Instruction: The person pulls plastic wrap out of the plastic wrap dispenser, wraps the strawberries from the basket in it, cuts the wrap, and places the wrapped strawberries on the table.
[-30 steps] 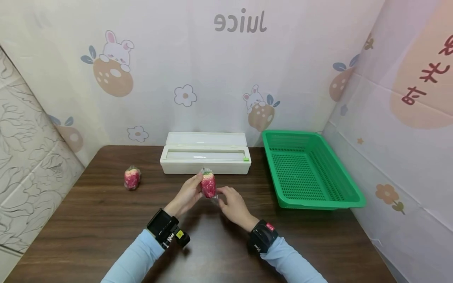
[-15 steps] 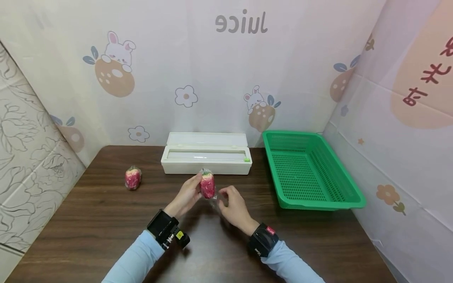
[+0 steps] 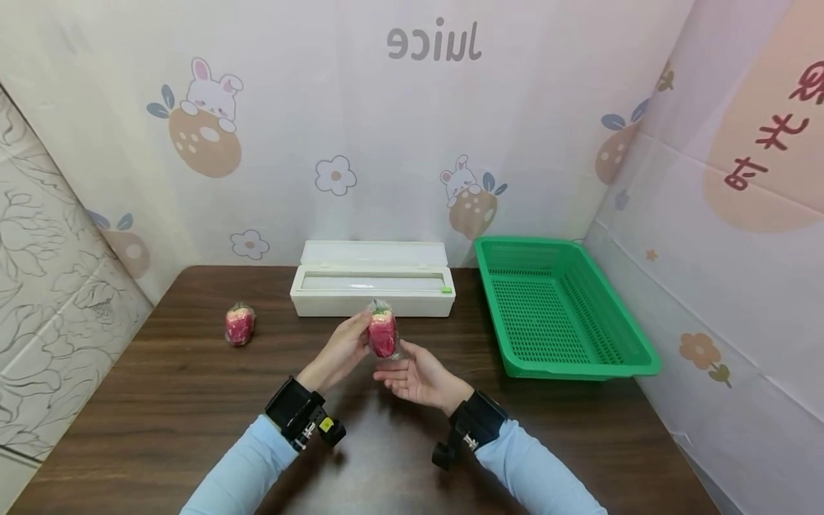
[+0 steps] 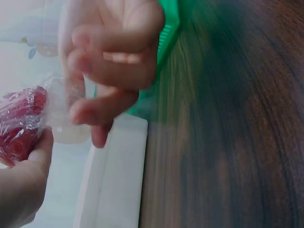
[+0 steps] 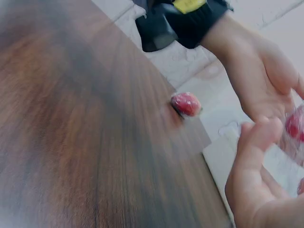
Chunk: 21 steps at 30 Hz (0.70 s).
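In the head view my left hand (image 3: 341, 355) holds a strawberry (image 3: 383, 333) by its left side above the table. The strawberry is red with a pale top and green leaves, wrapped in clear plastic film. Close below and to its right is my right hand (image 3: 421, 378), palm turned up, its fingers loosely bent and its thumb near the film. The left wrist view has the right-hand fingers blurred beside the film's loose end; whether they touch it is unclear. A second wrapped strawberry (image 3: 240, 325) lies at the table's left.
Behind the hands stands a white cling film dispenser (image 3: 373, 306) with its lid raised and a green slider at its right end. A green plastic basket (image 3: 582, 370) sits at the right of the brown wooden table (image 3: 193, 415). Printed cloth walls enclose the back and sides.
My right hand has turned from palm-down, with fingers by the film's end, to palm-up beneath the strawberry. The left hand keeps its hold, and the strawberry has shifted slightly right and up.
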Tool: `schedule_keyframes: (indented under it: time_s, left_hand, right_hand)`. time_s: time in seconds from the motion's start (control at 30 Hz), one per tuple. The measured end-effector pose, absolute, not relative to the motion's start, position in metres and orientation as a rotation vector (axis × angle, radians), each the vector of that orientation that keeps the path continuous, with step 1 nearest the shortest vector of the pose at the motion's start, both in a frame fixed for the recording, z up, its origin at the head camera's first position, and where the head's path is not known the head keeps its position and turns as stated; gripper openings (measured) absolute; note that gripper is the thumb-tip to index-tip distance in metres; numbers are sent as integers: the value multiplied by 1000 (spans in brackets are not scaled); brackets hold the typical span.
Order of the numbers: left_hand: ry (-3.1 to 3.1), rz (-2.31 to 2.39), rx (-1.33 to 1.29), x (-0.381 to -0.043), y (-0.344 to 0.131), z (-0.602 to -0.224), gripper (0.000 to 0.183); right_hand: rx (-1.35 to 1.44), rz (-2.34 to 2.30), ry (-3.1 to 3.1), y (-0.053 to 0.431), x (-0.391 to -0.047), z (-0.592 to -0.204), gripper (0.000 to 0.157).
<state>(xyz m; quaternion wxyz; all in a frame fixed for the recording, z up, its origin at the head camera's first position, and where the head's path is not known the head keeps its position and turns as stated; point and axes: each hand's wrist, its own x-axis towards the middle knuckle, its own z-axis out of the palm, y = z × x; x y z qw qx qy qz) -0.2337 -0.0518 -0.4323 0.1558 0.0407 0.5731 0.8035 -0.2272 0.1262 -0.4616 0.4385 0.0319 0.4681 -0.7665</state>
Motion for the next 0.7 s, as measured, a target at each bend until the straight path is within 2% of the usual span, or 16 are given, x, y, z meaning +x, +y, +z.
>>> schedule_keyframes:
  time_s: [0.17,0.37,0.5,0.7]
  left_hand:
    - [1718,2246,95,-232,-47,-438,53]
    - [1798,2178,137,-231,-43,-449,50]
    - [1808,2143,158,-229,-43,-453,53]
    - [1833,2115,167,-227,-40,-457,51]
  right_hand:
    - [188,-1978,1126,124,-235,-466,51]
    - [234,-2030,1111,124,-243,-471,41]
    - [288,-2062,1069,124,-246,-470,38]
    - [321,-2081,1081,123,-248,-470,43]
